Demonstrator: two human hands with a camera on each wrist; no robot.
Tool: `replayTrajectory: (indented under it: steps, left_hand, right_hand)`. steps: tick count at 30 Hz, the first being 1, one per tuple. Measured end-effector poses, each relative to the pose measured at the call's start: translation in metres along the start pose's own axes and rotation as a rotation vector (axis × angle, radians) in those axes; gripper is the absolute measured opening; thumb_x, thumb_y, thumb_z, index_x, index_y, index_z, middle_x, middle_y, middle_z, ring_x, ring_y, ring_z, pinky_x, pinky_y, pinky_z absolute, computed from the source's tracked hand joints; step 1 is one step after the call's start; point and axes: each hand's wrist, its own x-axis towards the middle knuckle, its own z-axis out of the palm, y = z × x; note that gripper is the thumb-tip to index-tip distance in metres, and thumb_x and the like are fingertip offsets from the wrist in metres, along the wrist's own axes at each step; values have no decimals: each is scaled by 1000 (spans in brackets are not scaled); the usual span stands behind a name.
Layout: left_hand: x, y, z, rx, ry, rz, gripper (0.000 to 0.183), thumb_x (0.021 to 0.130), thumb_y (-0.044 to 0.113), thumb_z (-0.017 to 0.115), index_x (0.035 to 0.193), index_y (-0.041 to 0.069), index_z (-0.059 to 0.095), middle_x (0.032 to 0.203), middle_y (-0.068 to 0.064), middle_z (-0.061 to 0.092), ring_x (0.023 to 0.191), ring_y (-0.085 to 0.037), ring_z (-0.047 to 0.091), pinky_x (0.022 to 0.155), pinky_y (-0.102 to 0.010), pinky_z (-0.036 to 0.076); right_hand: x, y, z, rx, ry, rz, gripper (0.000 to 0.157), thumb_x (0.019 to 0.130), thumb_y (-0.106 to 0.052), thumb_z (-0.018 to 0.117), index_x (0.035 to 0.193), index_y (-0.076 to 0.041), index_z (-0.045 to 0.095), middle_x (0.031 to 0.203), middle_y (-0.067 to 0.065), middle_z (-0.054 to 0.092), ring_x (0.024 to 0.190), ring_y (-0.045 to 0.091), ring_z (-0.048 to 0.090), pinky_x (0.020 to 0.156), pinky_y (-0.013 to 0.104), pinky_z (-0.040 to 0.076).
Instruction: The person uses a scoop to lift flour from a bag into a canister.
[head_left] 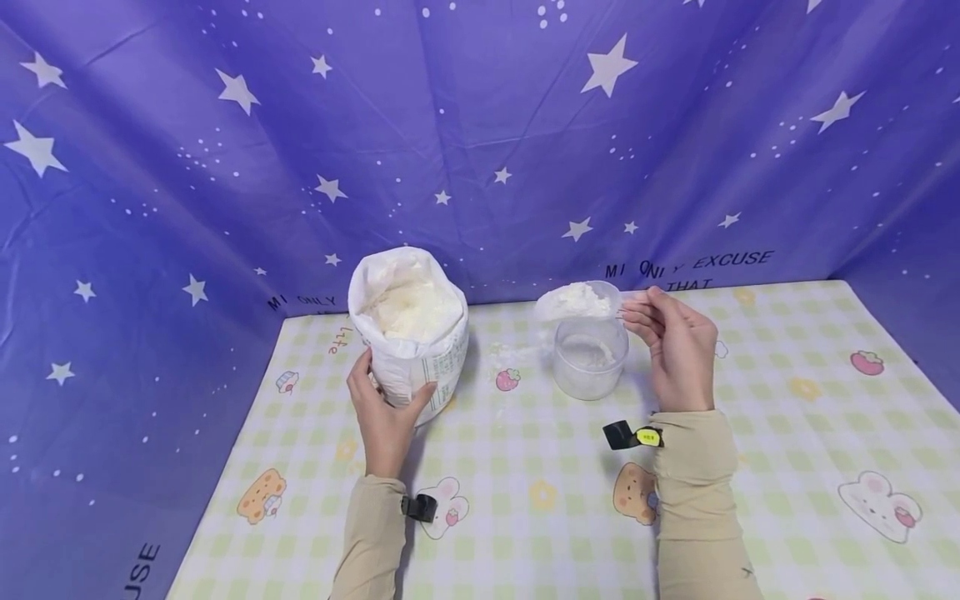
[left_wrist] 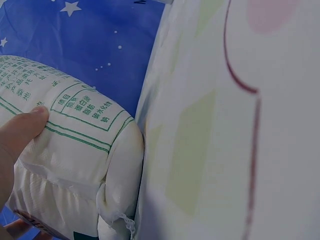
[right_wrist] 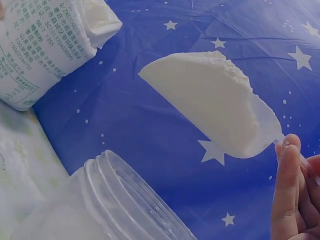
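My left hand [head_left: 386, 421] grips the lower front of a white bag of flour [head_left: 442, 367], thumb over the green print. The bag stands with its top rolled wide, pale flour [head_left: 408, 308] showing inside. In the left wrist view, the thumb presses on the printed side of the bag [left_wrist: 80, 145]. My right hand [head_left: 678, 342] pinches the handle of a clear plastic scoop [right_wrist: 262, 125], heaped with white flour [right_wrist: 200, 95]. The scoop hangs over the far rim of a clear round plastic jar [head_left: 588, 375], which has a little white powder inside.
A green-and-white checked cloth [head_left: 540, 550] with cartoon prints covers the table. White powder [head_left: 517, 354] is scattered between bag and jar. A blue curtain [head_left: 480, 108] with white stars hangs behind the table's far edge.
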Motion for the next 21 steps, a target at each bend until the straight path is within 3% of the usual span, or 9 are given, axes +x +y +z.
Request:
replayTrajectory:
  steps: [12,21]
  left_hand:
    - [1,1,-1,-8,-9,-21,97,71,23,91,148,13,32,145,-14,35,134,-24,38,110,-49,42]
    - [1,1,0,-6,-10,-24,98,71,24,91,148,13,31,146,-14,35,136,-24,37,111,-48,42]
  right_hand:
    - [2,-4,-3,-67,96,-66,17,90,-7,72,91,11,71,76,16,73,61,18,70,58,24,60]
    - [3,-9,-10,-110,144,-70,14,90,-5,71,92,8,73,74,15,73,60,18,70,56,23,59]
